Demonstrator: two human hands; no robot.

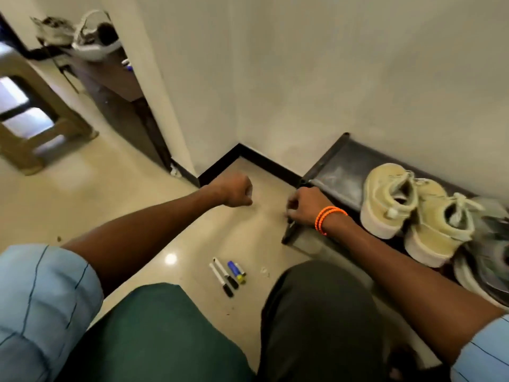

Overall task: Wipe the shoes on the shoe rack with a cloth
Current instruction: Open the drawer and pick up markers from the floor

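In the head view, no wiping is being done yet, as far as can be judged: no cloth is being seen anywhere, so the whole task is probably being left to do. The pale shoes (407, 208) are being kept side by side on the shoe rack (338, 172), against the wall, with a grey shoe (487, 244) just beside them at the right edge.

The left hand (238, 190) is being held curled into a fist over the floor (110, 205), gripping nothing visible. The right hand (304, 205) is being rested at the rack's near left corner with fingers bent; whether anything is being pinched cannot be told.

Some markers (227, 274) are lying on the floor between the knees. Room is being limited by the wall corner behind the rack's left end; bare shelf is being left open left of the shoes.
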